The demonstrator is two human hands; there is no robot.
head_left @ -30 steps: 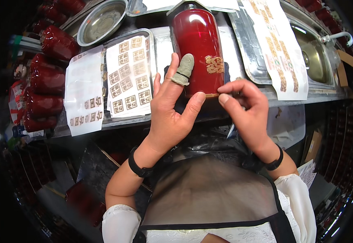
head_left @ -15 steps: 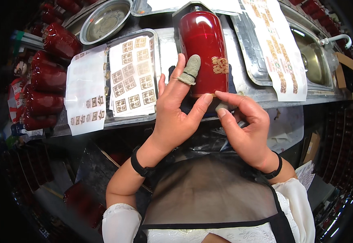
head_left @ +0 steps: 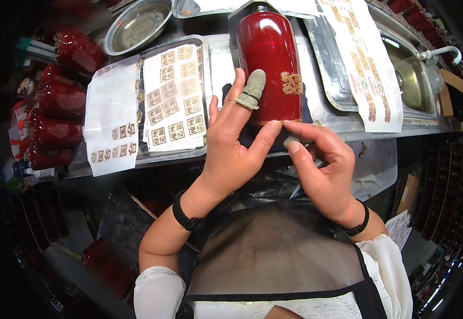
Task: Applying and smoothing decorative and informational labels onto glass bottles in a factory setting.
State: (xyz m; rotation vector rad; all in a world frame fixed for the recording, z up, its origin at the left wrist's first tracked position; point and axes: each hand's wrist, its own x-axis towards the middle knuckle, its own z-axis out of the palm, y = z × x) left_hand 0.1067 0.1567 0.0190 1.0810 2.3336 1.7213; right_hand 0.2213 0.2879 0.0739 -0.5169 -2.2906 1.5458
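Note:
A glossy dark red bottle lies on its side on the bench, neck pointing away from me. It carries a gold ornament toward its right side. My left hand has its fingers spread along the bottle's left side, thumb tip at the near base rim. A grey cloth finger cover, held by a black band, sits on one of its fingers. My right hand is bent, its index fingertip at the same rim. Below that, the thumb meets a grey-covered fingertip; whatever they hold is hidden.
Left of the bottle, a metal tray holds printed label sheets. Several red bottles stand farther left. Behind the tray is a metal bowl. On the right, a long decal sheet overlaps another tray, beside a sink with a tap.
The bottle and its gold ornament have shifted slightly to the right. Both hands stay almost in place at the base rim. A blurred dark red shape now shows at the upper left.

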